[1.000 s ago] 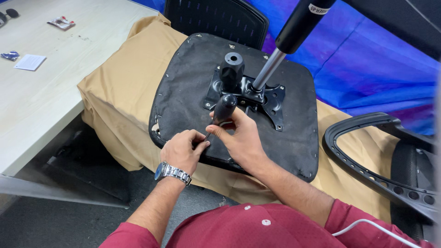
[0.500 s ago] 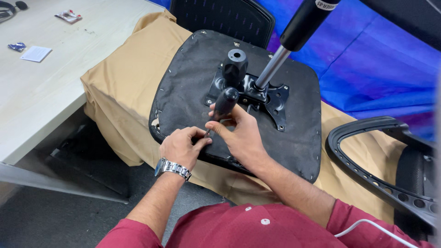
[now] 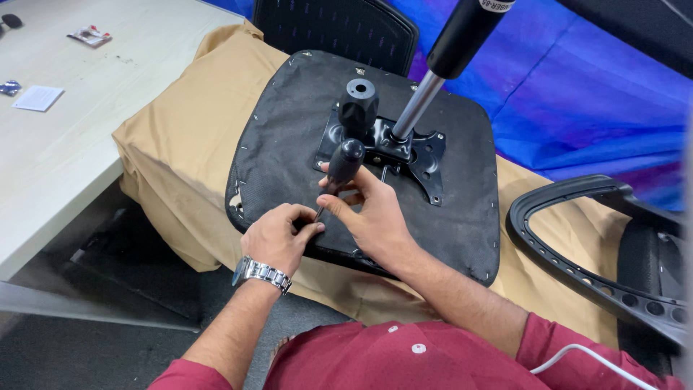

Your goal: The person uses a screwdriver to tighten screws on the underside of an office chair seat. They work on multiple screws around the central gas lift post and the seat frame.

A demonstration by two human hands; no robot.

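One upturned chair seat [image 3: 361, 159], one screwdriver [image 3: 341, 170], two hands [image 3: 278, 235], one wristwatch [image 3: 261, 272], one table [image 3: 65, 123]

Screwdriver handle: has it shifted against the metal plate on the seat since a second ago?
No. The screwdriver handle sits just below the metal plate's near-left corner, as before, gripped by the right hand; only the camera shifted.

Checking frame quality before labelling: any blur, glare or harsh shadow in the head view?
Head view: sharp on both hands, left hand and right hand crisp; light soft and even, mild sheen on the screwdriver handle; wide-angle bend at the edges.
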